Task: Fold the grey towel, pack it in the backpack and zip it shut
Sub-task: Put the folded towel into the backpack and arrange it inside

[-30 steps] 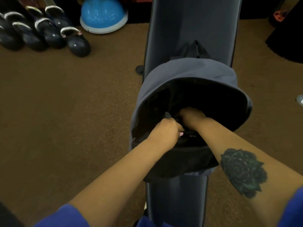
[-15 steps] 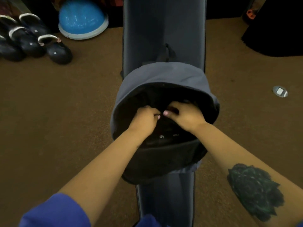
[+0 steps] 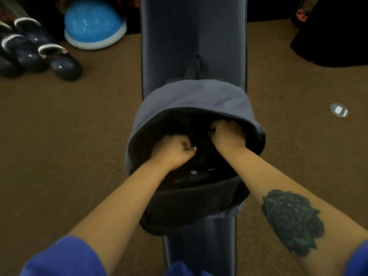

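Note:
A grey backpack (image 3: 199, 96) lies on a dark padded bench (image 3: 193, 26), its wide mouth gaping toward me over a black interior. Both my hands are inside that mouth. My left hand (image 3: 173, 150) is a closed fist on dark fabric at the left of the opening. My right hand (image 3: 229, 136) is clenched on dark fabric deeper in, under the grey upper flap. Whether that fabric is the grey towel or the bag's lining I cannot tell. No towel shows outside the bag. A small white logo (image 3: 193, 172) sits on the black inner panel near my wrists.
Brown carpet surrounds the narrow bench. A blue half-ball trainer (image 3: 93, 22) and several dark kettlebells (image 3: 63, 64) stand at the back left. A small round silver object (image 3: 338, 110) lies on the floor to the right. A large black shape (image 3: 334, 32) fills the back right.
My hands were pinched together in the middle of the opening; they are now apart, the right one further up under the flap. The camera view shifted slightly.

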Motion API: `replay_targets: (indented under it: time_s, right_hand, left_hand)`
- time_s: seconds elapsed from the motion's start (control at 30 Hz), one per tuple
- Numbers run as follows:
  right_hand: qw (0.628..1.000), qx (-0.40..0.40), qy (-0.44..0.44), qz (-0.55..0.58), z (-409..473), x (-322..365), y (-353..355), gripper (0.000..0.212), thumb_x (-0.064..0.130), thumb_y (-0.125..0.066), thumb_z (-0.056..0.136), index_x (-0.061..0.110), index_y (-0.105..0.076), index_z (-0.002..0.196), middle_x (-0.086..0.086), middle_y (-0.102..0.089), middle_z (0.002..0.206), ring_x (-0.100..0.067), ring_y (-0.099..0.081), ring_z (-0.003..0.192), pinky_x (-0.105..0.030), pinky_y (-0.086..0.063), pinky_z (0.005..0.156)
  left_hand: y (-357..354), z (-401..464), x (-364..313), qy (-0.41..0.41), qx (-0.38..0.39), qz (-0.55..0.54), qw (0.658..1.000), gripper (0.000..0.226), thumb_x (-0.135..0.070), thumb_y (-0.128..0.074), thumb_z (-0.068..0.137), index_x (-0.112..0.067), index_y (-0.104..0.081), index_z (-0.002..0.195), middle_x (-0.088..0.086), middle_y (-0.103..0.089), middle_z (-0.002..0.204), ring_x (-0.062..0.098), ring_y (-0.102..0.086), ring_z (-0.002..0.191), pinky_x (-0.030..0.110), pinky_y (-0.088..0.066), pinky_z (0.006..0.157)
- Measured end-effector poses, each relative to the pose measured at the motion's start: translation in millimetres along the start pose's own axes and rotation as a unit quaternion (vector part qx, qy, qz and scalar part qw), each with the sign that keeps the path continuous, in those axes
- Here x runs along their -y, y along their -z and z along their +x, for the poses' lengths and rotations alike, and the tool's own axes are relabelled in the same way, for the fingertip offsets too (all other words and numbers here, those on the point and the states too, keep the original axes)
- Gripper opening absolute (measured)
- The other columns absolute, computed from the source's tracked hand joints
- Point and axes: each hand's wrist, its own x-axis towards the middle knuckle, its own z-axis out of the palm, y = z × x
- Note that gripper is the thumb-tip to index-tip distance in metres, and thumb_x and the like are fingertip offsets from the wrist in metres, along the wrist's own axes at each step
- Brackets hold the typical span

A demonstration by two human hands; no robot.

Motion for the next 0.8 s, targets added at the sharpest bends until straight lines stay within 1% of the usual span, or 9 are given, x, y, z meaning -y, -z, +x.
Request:
replay_targets:
  time_s: [0.1,0.2,0.27,0.37,0.47,0.53,0.6,0.7,0.8]
  right_hand:
    - [0.999,0.011,-0.034,0.032,8.4,-3.1,-7.6,0.027,0.022,-0.052,0.093,0.015,-0.063,0.116,-0.011,-0.059,0.123,-0.032,-0.052,0.114,-0.037,-0.041,0.091]
    - [0.998,0.027,-0.038,0.048,11.9,-8.5,-10.7,0.027,0.021,-0.053,0.092,0.015,-0.063,0.116,-0.011,-0.058,0.125,-0.033,-0.051,0.116,-0.037,-0.040,0.092]
    - [0.995,0.052,-0.030,0.080,10.9,-13.0,-9.3,0.025,0.020,-0.055,0.090,0.016,-0.062,0.114,-0.010,-0.059,0.124,-0.031,-0.051,0.116,-0.035,-0.039,0.092]
    - [0.990,0.075,-0.014,0.119,5.5,-15.5,-2.6,0.025,0.019,-0.058,0.088,0.018,-0.060,0.113,-0.009,-0.059,0.123,-0.029,-0.051,0.116,-0.034,-0.038,0.094]
    - [0.992,0.065,0.008,0.110,-4.2,-9.0,11.2,0.024,0.024,-0.058,0.089,0.018,-0.060,0.112,-0.007,-0.061,0.120,-0.028,-0.054,0.112,-0.035,-0.041,0.093]
    - [0.993,0.046,0.038,0.099,-14.6,-0.2,22.6,0.022,0.027,-0.057,0.089,0.019,-0.062,0.109,-0.004,-0.063,0.114,-0.026,-0.057,0.107,-0.032,-0.043,0.088]
    - [0.992,0.052,0.068,0.097,-25.6,11.2,29.5,0.021,0.027,-0.057,0.089,0.020,-0.063,0.107,-0.002,-0.065,0.108,-0.024,-0.059,0.100,-0.030,-0.046,0.083]
    - [0.986,0.132,0.090,0.049,-33.3,29.7,20.5,0.024,0.031,-0.059,0.085,0.026,-0.062,0.109,-0.003,-0.067,0.108,-0.024,-0.063,0.096,-0.034,-0.053,0.079]
    - [0.960,0.253,0.121,-0.018,-35.5,48.1,-1.3,0.050,0.034,-0.069,0.078,0.032,-0.053,0.125,-0.002,-0.062,0.120,-0.024,-0.061,0.106,-0.034,-0.051,0.082]
  left_hand:
    - [-2.5,7.6,5.4,0.025,0.057,0.023,0.998,0.018,-0.042,-0.058,0.086,-0.029,-0.068,0.092,-0.003,-0.068,0.100,0.015,-0.059,0.084,0.027,-0.047,0.070]
    - [-4.9,14.5,8.3,0.037,0.067,0.020,0.997,0.025,-0.037,-0.058,0.087,-0.027,-0.067,0.109,-0.001,-0.066,0.113,0.019,-0.061,0.099,0.031,-0.050,0.080]
    - [-5.2,16.7,8.0,0.051,0.076,0.001,0.996,0.024,-0.031,-0.057,0.089,-0.026,-0.066,0.111,-0.001,-0.067,0.114,0.018,-0.061,0.099,0.032,-0.051,0.084]
    - [-3.8,16.7,6.5,0.071,0.086,-0.037,0.993,0.022,-0.016,-0.052,0.090,-0.029,-0.067,0.100,-0.001,-0.067,0.110,0.017,-0.061,0.097,0.034,-0.052,0.088]
    - [2.1,13.6,2.8,0.118,0.085,-0.104,0.984,0.038,0.001,-0.043,0.086,-0.031,-0.059,0.072,0.001,-0.065,0.096,0.021,-0.061,0.093,0.039,-0.051,0.090]
    - [8.2,8.2,-1.6,0.157,0.084,-0.155,0.972,0.037,0.003,-0.039,0.085,-0.026,-0.054,0.068,0.002,-0.063,0.089,0.022,-0.060,0.089,0.040,-0.049,0.086]
    - [11.4,3.6,-2.8,0.196,0.084,-0.202,0.956,0.033,0.002,-0.039,0.087,-0.024,-0.052,0.070,0.004,-0.063,0.093,0.020,-0.059,0.090,0.041,-0.049,0.088]
    - [17.0,-2.7,-0.5,0.268,0.071,-0.271,0.922,0.028,-0.002,-0.042,0.090,-0.020,-0.049,0.070,0.009,-0.060,0.097,0.025,-0.059,0.098,0.045,-0.049,0.095]
    - [18.9,-3.5,6.1,0.286,0.064,-0.303,0.907,0.030,0.002,-0.042,0.091,-0.019,-0.050,0.071,0.008,-0.054,0.088,0.025,-0.053,0.093,0.044,-0.049,0.096]
